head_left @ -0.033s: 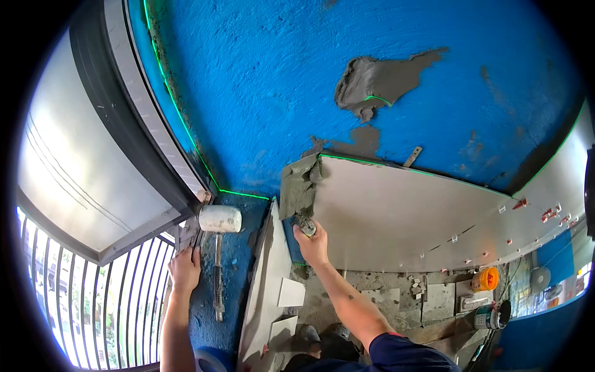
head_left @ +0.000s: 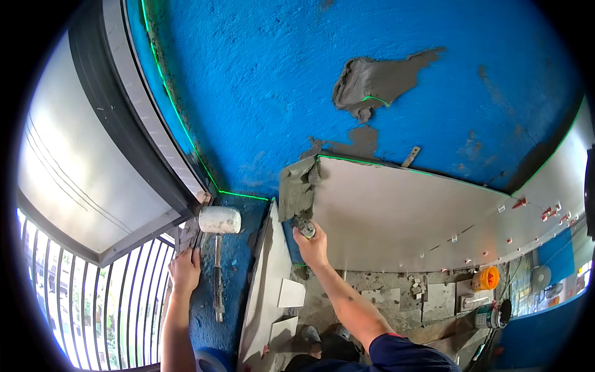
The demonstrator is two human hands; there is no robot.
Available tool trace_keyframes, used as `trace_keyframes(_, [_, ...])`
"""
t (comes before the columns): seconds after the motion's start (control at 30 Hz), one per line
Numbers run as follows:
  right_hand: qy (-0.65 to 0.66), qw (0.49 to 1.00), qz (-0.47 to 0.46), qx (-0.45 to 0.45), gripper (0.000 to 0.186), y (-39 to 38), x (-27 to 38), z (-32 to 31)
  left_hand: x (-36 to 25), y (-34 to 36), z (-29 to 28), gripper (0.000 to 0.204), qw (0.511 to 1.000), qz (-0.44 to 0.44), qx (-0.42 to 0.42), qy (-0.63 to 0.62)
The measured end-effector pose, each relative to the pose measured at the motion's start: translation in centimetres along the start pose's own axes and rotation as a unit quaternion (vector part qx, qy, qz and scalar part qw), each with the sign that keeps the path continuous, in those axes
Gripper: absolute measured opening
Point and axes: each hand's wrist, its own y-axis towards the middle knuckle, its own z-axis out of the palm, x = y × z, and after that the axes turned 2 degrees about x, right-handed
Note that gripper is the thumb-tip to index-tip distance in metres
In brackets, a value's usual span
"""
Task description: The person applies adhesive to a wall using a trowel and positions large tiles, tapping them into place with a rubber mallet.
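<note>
My right hand [head_left: 313, 246] is closed around the handle of a mortar-smeared trowel [head_left: 303, 225]. Just above it, wet grey mortar [head_left: 297, 195] lies in the gap beside the left end of a large pale wall tile [head_left: 403, 214]; the trowel's blade cannot be told apart from the mortar. My left hand [head_left: 185, 271] grips the edge of the window frame [head_left: 181, 239], its fingertips partly hidden. To the right of that hand, a white-headed mallet [head_left: 220, 219] lies on the blue ledge [head_left: 232, 273].
Another mortar patch [head_left: 378, 84] sticks to the blue wall [head_left: 266, 93]. A metal strip [head_left: 411, 156] stands at the tile's top edge. Window bars [head_left: 99, 297] are at left. On the floor stand an orange bucket [head_left: 486, 279] and a second bucket [head_left: 489, 317], near tile pieces [head_left: 439, 301].
</note>
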Motion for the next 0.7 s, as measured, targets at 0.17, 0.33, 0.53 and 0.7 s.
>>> trace_keyframes(0.17, [-0.041,0.999,-0.006,0.023,0.021,-2.8,-2.6,-2.3,-0.1,0.2,0.3,0.033,1.0,0.008,-0.002,0.0])
trace_keyframes(0.33, [-0.104,0.991,0.036,0.082,0.02,-6.3,-0.9,-9.0,0.3,0.3,1.1,0.032,1.0,0.013,-0.019,-0.001])
trace_keyframes(0.53, [-0.168,0.982,-0.012,0.087,0.028,-9.4,2.3,-17.1,1.5,0.3,1.5,0.03,0.998,0.042,-0.052,-0.001])
trace_keyframes(0.7, [-0.288,0.952,-0.105,0.017,0.03,-12.7,2.7,-22.8,2.6,0.6,2.8,0.029,0.998,0.034,-0.044,0.002])
